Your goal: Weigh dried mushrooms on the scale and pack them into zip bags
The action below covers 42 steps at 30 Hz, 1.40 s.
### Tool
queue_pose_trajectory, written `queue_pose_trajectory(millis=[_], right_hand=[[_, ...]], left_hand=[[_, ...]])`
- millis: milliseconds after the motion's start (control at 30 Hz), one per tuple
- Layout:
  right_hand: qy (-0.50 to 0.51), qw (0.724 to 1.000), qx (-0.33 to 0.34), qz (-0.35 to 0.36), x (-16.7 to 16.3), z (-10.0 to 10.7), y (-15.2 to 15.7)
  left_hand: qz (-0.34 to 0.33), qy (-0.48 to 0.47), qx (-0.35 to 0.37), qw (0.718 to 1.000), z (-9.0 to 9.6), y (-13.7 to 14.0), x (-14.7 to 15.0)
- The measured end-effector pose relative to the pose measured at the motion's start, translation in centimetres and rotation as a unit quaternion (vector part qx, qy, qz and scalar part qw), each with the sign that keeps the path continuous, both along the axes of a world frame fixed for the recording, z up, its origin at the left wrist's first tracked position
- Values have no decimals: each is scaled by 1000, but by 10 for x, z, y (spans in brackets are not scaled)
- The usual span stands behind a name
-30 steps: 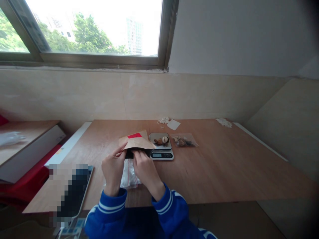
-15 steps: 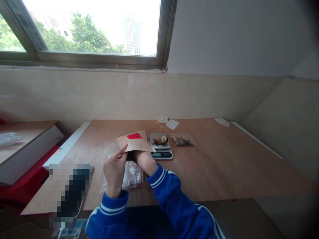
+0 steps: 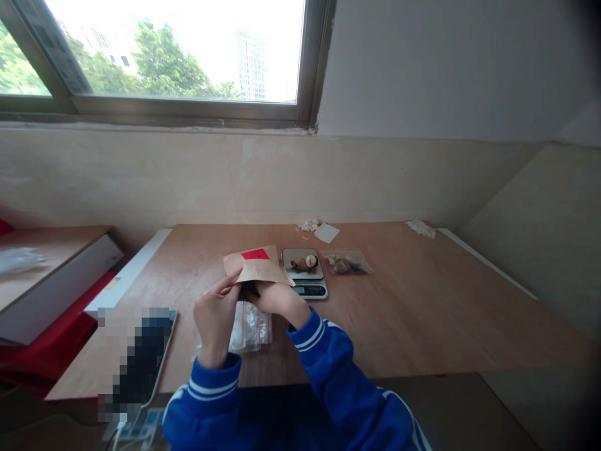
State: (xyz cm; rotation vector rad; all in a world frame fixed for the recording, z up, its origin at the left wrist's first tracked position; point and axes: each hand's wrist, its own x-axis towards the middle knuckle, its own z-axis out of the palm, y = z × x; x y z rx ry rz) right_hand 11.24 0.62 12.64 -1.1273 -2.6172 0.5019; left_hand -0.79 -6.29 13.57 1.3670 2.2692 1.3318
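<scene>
A brown kraft paper bag (image 3: 256,269) with a red label is held up in front of me, its opening facing my body. My left hand (image 3: 216,316) pinches the bag's left edge by the opening. Inside the mouth of the bag is my right hand (image 3: 277,299); its fingers are hidden there, so whether they hold anything does not show. Just behind to the right, a kitchen scale (image 3: 312,290) carries several brown dried pieces (image 3: 298,265) and a pale round piece (image 3: 311,261).
Right of the scale lies a clear bag of dried pieces (image 3: 347,262). Clear zip bags (image 3: 253,329) lie below my hands. A blurred-out tablet-like device (image 3: 145,357) is at the left. White scraps (image 3: 308,225) and a white card (image 3: 327,233) sit by the wall.
My right hand has drawn back slightly to the right, showing more of itself outside the bag. The left hand keeps its hold on the bag, and the camera view has shifted a little.
</scene>
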Motion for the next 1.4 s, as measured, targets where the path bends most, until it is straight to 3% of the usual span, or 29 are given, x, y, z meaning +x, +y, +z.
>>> queue_pose_trajectory(millis=[167,300,667,833,967,1200,1400], right_hand=[[-22,998,-43,-30,6,20,-12],[12,999,-33,-30,10,28,-17],[-3,999,10,-48,9,28,-32],[-31,993,76,-89,9,18,-35],[10,989,116,-95,9,9,-33],[61,990,96,-85,17,5,-31],[70,985,129,-94,22,6,-34]], left_hand=[[-4,14,-7,1000,5,0,-2],[-3,28,-6,1000,5,0,-2],[0,31,-18,999,7,2,-4],[1,32,-11,999,9,6,-3],[-2,41,-4,999,13,11,-2],[-9,25,-6,1000,12,14,-1],[-9,40,-14,999,14,16,-1]])
